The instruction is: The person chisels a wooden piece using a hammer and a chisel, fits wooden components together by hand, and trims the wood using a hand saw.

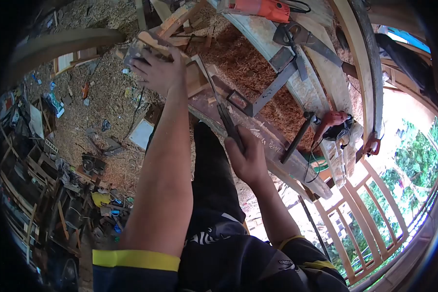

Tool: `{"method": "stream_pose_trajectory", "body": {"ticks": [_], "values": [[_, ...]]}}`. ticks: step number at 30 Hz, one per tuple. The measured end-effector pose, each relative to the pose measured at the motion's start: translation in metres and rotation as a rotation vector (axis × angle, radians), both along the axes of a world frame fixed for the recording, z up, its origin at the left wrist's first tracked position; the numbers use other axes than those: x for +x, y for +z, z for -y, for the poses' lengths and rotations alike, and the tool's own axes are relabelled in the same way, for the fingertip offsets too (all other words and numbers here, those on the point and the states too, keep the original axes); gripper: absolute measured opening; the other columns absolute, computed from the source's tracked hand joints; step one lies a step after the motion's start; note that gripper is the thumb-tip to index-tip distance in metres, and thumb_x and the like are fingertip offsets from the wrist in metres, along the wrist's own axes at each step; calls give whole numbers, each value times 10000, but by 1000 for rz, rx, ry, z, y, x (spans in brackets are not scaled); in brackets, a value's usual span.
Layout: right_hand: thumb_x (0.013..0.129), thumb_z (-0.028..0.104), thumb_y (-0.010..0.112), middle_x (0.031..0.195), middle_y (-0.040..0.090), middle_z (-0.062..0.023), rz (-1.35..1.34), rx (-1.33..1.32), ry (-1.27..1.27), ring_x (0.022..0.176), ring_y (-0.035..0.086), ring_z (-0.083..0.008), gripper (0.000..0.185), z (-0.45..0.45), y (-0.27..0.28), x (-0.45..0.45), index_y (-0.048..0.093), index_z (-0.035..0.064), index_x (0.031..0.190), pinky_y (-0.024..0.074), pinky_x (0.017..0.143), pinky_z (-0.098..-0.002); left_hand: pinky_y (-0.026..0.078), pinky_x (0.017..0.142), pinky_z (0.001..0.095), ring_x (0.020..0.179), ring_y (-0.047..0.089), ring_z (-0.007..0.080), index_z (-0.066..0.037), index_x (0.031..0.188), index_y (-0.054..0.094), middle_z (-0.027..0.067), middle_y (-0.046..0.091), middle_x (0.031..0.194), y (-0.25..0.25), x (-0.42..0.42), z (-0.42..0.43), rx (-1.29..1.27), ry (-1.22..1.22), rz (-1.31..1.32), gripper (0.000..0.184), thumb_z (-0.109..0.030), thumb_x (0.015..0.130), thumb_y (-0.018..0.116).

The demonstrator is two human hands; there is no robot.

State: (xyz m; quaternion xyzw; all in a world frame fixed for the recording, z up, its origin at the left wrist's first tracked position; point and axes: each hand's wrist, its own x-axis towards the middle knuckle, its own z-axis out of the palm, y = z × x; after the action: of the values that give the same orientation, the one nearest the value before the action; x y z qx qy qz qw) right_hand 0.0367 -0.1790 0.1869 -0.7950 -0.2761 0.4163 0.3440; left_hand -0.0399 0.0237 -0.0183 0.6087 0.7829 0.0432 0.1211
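Note:
My left hand (156, 72) lies over the end of a piece of wood (153, 41) at the far end of the bench, fingers slightly apart and pressed round its edge. In my right hand (249, 155) is a narrow-bladed hand tool (224, 116) with a dark grip, its thin blade pointing away toward my left hand. The blade passes close to a pale wooden block (195, 79); whether they touch I cannot tell. To the right of the blade, a try square (266, 96) rests across the bench (272, 148).
An orange power tool (263, 9) lies on a plank at the top. A red power drill (332, 121) and a dark bar-like tool (297, 138) are at right. Wood shavings (238, 53) cover the ground. Scrap wood (27, 194) is piled left; a wooden railing frame (362, 219) stands lower right.

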Motion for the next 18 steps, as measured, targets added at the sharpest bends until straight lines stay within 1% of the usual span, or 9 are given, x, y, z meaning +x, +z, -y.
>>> {"method": "stream_pose_trajectory", "body": {"ticks": [1, 2, 3, 5, 6, 9, 12, 15, 18], "values": [[945, 154, 616, 670, 454, -140, 7, -30, 12, 612, 421, -218, 241, -4, 4, 1, 515, -14, 804, 349, 585, -384, 197, 1212, 653, 1564, 155, 424, -88, 1600, 310, 299, 242, 1634, 2, 0, -1, 1, -10, -3, 865, -610, 930, 474], [945, 150, 615, 660, 448, -151, 14, -58, 23, 600, 420, -233, 259, -9, 8, 3, 500, -14, 782, 348, 579, -391, 240, 1224, 595, 1550, 176, 450, -77, 1589, 338, 311, 253, 1623, 3, 1, -2, 9, -10, -10, 881, -627, 919, 497], [946, 147, 614, 651, 442, -162, 21, -84, 34, 587, 420, -247, 278, -14, 11, 5, 484, -14, 760, 346, 574, -398, 250, 1227, 576, 1545, 187, 454, -86, 1590, 341, 316, 261, 1618, 3, 1, -2, 16, -12, -4, 882, -626, 914, 513], [934, 183, 653, 704, 525, -229, -2, -166, -11, 676, 526, -414, 281, -22, 9, 5, 523, -10, 777, 411, 614, -467, 270, 1233, 539, 1536, 210, 464, -106, 1592, 346, 325, 278, 1608, 2, 1, -2, 31, -17, 6, 884, -624, 903, 544], [928, 201, 673, 731, 566, -262, -16, -210, -34, 720, 580, -497, 285, -25, 10, 4, 542, -8, 785, 443, 634, -501, 284, 1233, 521, 1533, 212, 468, -115, 1591, 356, 331, 282, 1603, 1, 1, -3, 32, -40, -31, 881, -635, 907, 547], [923, 228, 680, 665, 549, -249, -50, -269, -95, 668, 572, -504, 308, -37, 19, 3, 546, 3, 760, 441, 600, -507, 293, 1227, 525, 1531, 216, 472, -114, 1593, 350, 326, 256, 1618, 1, 1, -3, -3, -48, -48, 882, -647, 916, 538], [914, 241, 683, 639, 553, -245, -23, -300, -106, 647, 584, -496, 314, -52, 23, 5, 556, 7, 747, 446, 586, -519, 307, 1220, 529, 1528, 220, 474, -136, 1598, 349, 317, 226, 1634, 4, 3, -4, -38, -52, -50, 865, -655, 927, 518], [911, 230, 674, 610, 559, -238, 60, -257, -107, 629, 597, -490, 296, -61, -8, -1, 572, 17, 732, 452, 575, -528, 390, 1172, 550, 1532, 211, 479, -134, 1558, 425, 316, 234, 1627, 6, 5, -4, -51, -45, -64, 825, -643, 917, 531], [907, 225, 671, 597, 568, -232, 19, -295, -115, 613, 606, -481, 287, -67, 5, 6, 585, 21, 724, 469, 573, -525, 328, 1207, 542, 1523, 227, 480, -202, 1597, 374, 308, 209, 1643, 13, 8, -5, -107, -40, -60, 802, -645, 940, 496]]}}
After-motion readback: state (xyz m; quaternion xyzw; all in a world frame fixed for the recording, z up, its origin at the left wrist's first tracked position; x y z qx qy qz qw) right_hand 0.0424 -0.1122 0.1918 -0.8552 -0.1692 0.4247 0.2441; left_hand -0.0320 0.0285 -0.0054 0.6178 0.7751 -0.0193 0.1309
